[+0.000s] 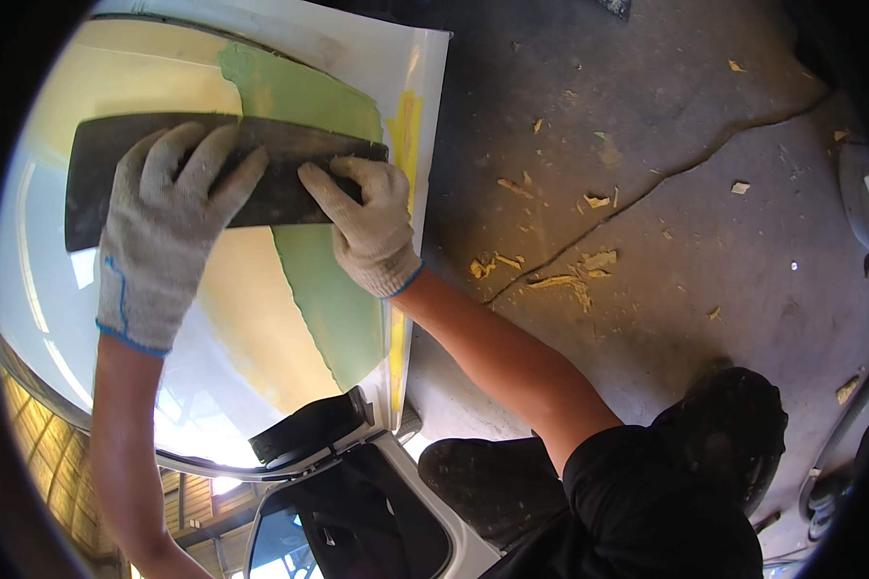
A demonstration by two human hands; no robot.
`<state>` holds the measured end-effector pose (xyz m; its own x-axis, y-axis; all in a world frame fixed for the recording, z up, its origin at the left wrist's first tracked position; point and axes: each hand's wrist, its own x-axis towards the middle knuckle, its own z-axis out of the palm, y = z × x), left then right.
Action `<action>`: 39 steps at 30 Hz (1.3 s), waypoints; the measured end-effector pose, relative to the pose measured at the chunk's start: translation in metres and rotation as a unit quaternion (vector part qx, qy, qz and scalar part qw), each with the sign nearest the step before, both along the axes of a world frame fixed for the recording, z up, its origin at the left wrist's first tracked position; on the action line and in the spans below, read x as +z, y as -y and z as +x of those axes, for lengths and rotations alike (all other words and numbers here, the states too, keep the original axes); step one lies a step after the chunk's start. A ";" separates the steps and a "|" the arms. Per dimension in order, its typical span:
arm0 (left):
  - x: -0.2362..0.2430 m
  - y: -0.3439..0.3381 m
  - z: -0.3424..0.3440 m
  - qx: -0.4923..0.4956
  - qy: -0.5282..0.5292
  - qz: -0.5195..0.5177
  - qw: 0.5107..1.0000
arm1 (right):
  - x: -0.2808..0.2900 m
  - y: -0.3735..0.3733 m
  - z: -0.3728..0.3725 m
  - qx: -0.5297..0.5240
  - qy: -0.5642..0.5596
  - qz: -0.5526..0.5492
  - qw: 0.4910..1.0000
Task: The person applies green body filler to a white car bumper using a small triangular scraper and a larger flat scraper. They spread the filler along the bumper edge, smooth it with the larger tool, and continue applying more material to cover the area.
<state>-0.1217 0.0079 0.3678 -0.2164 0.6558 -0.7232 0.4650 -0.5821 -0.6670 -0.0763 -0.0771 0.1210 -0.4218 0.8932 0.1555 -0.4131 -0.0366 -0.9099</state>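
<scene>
At the left, a glossy, curved white vehicle panel point(53, 280) is filling the view; across it, a long, thin, dark-grey rectangular sheet point(290, 145) is lying over its coloured patches; the left hand point(169, 217), in an off-white knitted glove with blue cuff stitching, is spreading its bent fingers on the sheet's upper face, half open (whether it is also gripping, one cannot tell). Below the sheet, a pale beige smooth patch point(251, 309) is showing; to its right, a matte green ragged-edged patch point(338, 309) is running above and below the sheet; the right hand point(375, 207), gloved alike, is curling its fingers closed about the sheet's right end. Farther right, a bright yellow narrow strip point(407, 135) is edging the panel; beyond, yellowish flaky scraps point(558, 281) are littering a grey, cracked floor point(589, 367).
</scene>
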 end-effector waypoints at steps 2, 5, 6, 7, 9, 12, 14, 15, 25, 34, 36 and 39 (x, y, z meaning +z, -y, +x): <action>-0.005 0.000 0.006 -0.008 0.007 0.016 1.000 | -0.012 -0.002 0.008 -0.006 -0.007 0.007 1.000; 0.001 -0.019 0.008 -0.050 -0.020 0.015 0.998 | -0.016 -0.021 0.005 -0.016 0.030 -0.017 0.999; 0.007 -0.022 0.002 -0.062 -0.031 0.001 0.998 | -0.012 -0.024 -0.002 -0.022 0.027 -0.004 0.999; 0.005 -0.026 -0.010 -0.080 -0.036 -0.008 0.996 | -0.012 -0.027 -0.009 -0.023 0.032 -0.009 0.999; 0.003 -0.034 -0.018 -0.081 -0.050 -0.017 0.995 | -0.008 -0.028 -0.019 -0.020 0.038 -0.023 0.999; 0.006 -0.030 -0.023 -0.065 -0.016 -0.016 0.998 | -0.013 -0.014 -0.032 -0.051 -0.006 -0.012 0.999; 0.010 -0.008 -0.014 -0.039 -0.019 -0.021 0.999 | -0.014 -0.006 -0.020 -0.046 -0.010 0.013 0.999; 0.013 -0.001 -0.009 -0.028 -0.022 -0.022 0.999 | -0.017 -0.007 -0.012 -0.028 -0.020 0.008 0.999; -0.015 -0.075 0.013 0.031 -0.019 -0.041 0.999 | -0.028 -0.050 -0.009 -0.048 -0.071 -0.086 0.993; -0.020 -0.053 0.063 0.062 -0.045 -0.035 0.996 | -0.092 -0.081 -0.012 0.145 -0.111 -0.196 0.963; -0.013 -0.052 0.066 0.063 -0.064 -0.053 0.995 | -0.086 -0.073 -0.014 0.188 -0.125 -0.215 0.950; -0.025 -0.061 0.047 0.047 -0.053 -0.045 0.997 | -0.093 -0.076 -0.017 0.201 -0.113 -0.213 0.950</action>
